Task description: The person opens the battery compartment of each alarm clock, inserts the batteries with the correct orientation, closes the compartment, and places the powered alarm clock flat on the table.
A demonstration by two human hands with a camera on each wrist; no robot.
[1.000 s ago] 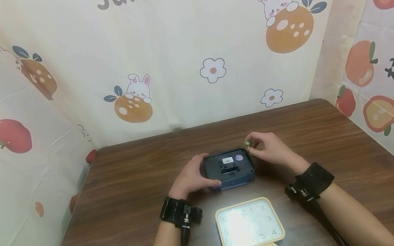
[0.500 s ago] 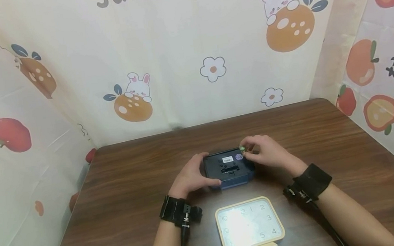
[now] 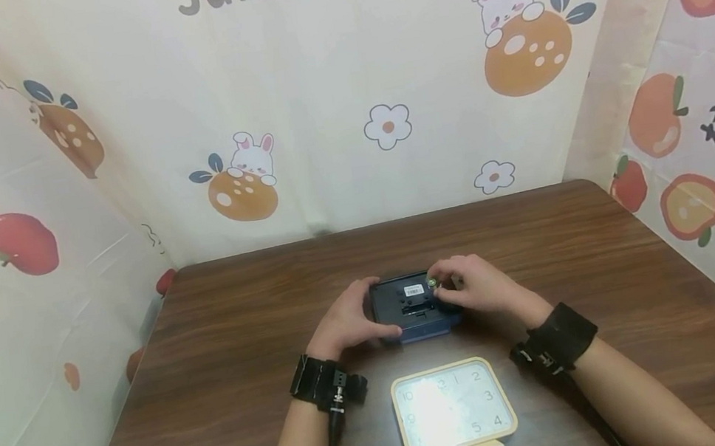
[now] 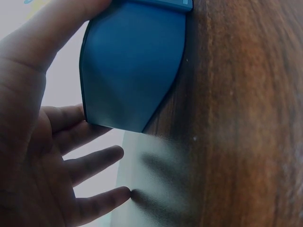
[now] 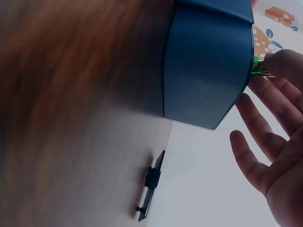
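A dark blue clock (image 3: 426,330) lies with its black back up on the table, a white label and a slot-like battery compartment (image 3: 418,308) showing. My left hand (image 3: 347,321) grips its left end, thumb on the near side and fingers at the far side. Between thumb and fingertips, my right hand (image 3: 479,284) pinches a small green and gold battery (image 3: 432,283) above the back's right part. The right wrist view shows the battery (image 5: 259,67) partly hidden behind the clock's edge (image 5: 208,66). The left wrist view shows the clock's blue side (image 4: 135,66) beside my left fingers.
Nearer to me is a yellow-framed clock (image 3: 456,410), its numbered face up and glaring with light. A thin black piece (image 5: 152,179) lies on the table in the right wrist view. Printed curtains (image 3: 310,57) stand behind the wooden table (image 3: 239,297) and at both sides.
My right hand has carried the battery leftward and nearer, from beside the blue clock's far right corner to over its back. The left hand keeps its hold; the yellow clock stays put.
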